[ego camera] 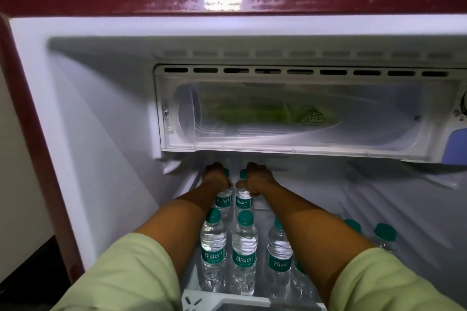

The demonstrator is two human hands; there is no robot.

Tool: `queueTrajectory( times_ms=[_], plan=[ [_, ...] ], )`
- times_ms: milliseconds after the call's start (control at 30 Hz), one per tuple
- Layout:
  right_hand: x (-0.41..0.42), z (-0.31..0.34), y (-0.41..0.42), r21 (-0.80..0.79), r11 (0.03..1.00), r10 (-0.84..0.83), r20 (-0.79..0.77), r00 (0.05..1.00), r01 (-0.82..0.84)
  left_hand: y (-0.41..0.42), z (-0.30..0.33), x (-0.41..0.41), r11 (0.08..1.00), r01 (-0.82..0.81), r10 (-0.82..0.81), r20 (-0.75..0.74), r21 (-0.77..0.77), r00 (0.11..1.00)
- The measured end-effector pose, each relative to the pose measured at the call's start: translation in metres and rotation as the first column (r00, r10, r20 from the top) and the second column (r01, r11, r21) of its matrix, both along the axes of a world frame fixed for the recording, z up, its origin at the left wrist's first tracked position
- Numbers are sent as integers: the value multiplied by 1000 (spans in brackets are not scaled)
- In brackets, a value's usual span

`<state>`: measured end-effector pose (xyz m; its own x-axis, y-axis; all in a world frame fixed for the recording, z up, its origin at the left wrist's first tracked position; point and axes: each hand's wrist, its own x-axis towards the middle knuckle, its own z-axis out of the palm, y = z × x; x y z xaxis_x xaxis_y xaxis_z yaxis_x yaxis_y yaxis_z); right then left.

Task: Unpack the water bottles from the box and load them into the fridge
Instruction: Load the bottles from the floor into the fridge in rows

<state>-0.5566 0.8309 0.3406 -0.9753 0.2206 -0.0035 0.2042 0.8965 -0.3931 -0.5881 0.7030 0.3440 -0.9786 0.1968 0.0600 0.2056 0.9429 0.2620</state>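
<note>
Head view looks into an open maroon fridge with a white interior. Both arms reach to the back of the shelf, under the clear plastic freezer compartment. Left hand has its fingers curled round the top of a clear water bottle with green cap and label; right hand grips the neighbouring bottle the same way. Three more upright bottles stand near the shelf's front edge, others towards its right side.
</note>
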Motion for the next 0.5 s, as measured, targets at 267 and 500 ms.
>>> queueTrajectory(
  times_ms=[267,500],
  plan=[
    [2,-1,-2,-30,999,-21,-7,1000,21,0,2,3,999,-21,20,19,38,1000],
    [10,12,-6,-11,1000,-4,25,1000,4,-4,8,12,988,-42,36,49,149,998]
  ],
)
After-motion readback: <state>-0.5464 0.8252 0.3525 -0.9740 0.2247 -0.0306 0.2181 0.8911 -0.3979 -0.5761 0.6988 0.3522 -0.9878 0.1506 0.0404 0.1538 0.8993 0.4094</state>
